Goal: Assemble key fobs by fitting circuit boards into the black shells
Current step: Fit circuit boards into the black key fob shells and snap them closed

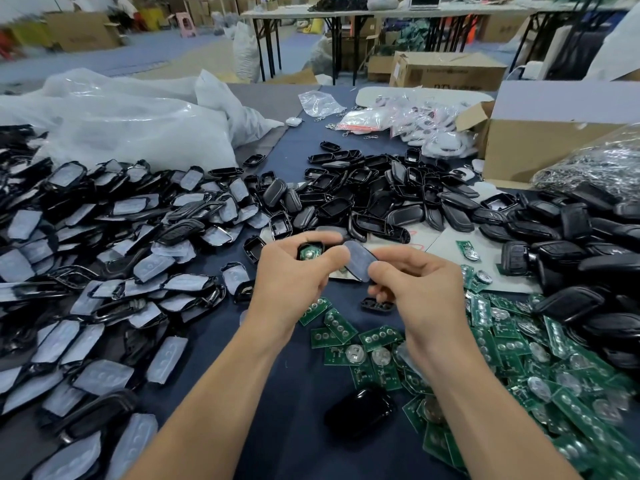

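Note:
My left hand [294, 275] grips a black shell [309, 250] with a green circuit board seated inside it, held above the table's middle. Just to its right, my right hand [415, 289] pinches a grey translucent rubber pad [360, 259] by its lower edge, tilted and close to the shell. Loose green circuit boards [519, 358] with round coin cells lie in a heap to the lower right. Empty black shells [374, 199] are piled behind the hands.
A big pile of black frames with grey pads [104, 254] covers the left side. A glossy black fob [360, 410] lies near my forearms. White plastic bags [138, 123] lie at the back left, a cardboard box [540, 147] at the back right.

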`<state>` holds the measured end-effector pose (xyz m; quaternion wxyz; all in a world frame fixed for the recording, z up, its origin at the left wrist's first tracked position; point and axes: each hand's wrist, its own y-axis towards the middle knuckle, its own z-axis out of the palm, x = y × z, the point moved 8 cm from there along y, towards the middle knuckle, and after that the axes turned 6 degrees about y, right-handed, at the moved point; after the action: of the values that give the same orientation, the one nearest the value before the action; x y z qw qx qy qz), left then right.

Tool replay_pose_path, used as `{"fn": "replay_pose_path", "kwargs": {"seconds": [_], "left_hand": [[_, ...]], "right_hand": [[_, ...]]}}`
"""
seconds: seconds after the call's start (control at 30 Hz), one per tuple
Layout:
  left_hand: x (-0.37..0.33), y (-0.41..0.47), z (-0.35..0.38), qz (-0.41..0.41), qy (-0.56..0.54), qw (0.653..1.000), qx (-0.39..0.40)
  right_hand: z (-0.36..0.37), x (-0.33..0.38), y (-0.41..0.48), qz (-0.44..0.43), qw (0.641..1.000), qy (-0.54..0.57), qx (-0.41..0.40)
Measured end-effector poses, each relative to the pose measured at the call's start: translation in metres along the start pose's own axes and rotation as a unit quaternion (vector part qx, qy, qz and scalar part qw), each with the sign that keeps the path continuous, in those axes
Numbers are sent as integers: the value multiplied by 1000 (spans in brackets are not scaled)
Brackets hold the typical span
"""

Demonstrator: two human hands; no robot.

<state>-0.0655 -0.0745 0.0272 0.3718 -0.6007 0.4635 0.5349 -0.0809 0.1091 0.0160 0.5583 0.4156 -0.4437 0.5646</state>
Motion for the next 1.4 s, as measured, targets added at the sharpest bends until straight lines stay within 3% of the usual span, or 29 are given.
{"fn": "replay_pose_path", "kwargs": {"seconds": [0.07,0.17,0.23,0.3,0.37,0.47,0.53,0.6,0.73,1.0,1.23,1.33,1.4], "left_hand": [[-10,-1,-4,70,34,997,1],[-29,-12,-1,202,203,958,-5],[-34,-17,2,240,281,929,-27],[-35,-20,4,249,291,923,-42],[-33,-18,2,220,259,939,-54],[-8,-7,3,53,99,993,-34],[7,-7,11,-51,-7,999,9],[12,-8,17,-88,-44,994,51],[15,-8,24,-103,-51,988,102],[18,-5,22,-90,-26,988,123],[21,-5,24,-113,-90,983,114],[21,-4,23,-109,-93,985,92],[21,-2,16,-100,-71,991,50]], "right_hand": [[-4,-3,2,24,999,22,-15],[-7,-8,3,79,995,65,-16],[-4,-13,2,127,988,85,4],[1,-15,1,163,979,114,34],[4,-16,2,185,967,168,48],[2,-15,6,165,971,164,46],[3,-12,6,124,985,106,58],[7,-8,4,88,992,56,78],[6,-3,2,71,994,42,66],[-2,-12,1,141,975,169,-11],[2,-13,-5,162,960,226,-18],[0,-14,-3,139,975,174,-21],[-12,-1,1,48,998,-1,-47]]}}
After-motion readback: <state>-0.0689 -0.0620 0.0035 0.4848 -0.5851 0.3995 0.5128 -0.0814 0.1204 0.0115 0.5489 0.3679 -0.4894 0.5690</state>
